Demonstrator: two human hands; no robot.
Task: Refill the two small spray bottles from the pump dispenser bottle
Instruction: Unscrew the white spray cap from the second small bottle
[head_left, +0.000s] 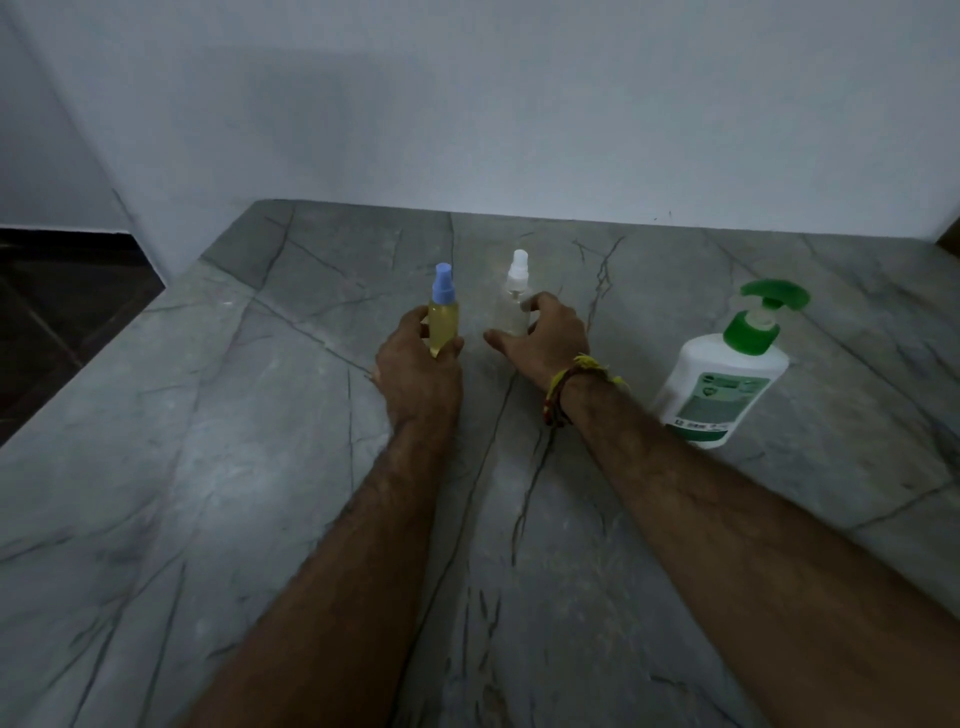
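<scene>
Two small spray bottles stand upright on the grey stone counter (260, 467). The left spray bottle (443, 319) has a blue cap and yellowish liquid; my left hand (415, 374) grips its lower body. The right spray bottle (514, 306) is clear with a white cap; my right hand (545, 338) curls round its lower part, thumb in front. To the right, apart from both hands, stands the white pump dispenser bottle (722, 384) with a green pump head and green label.
The counter meets a white wall (519, 130) at the back. Its left edge drops off to a dark floor (52, 322). A thread band is on my right wrist (566, 387).
</scene>
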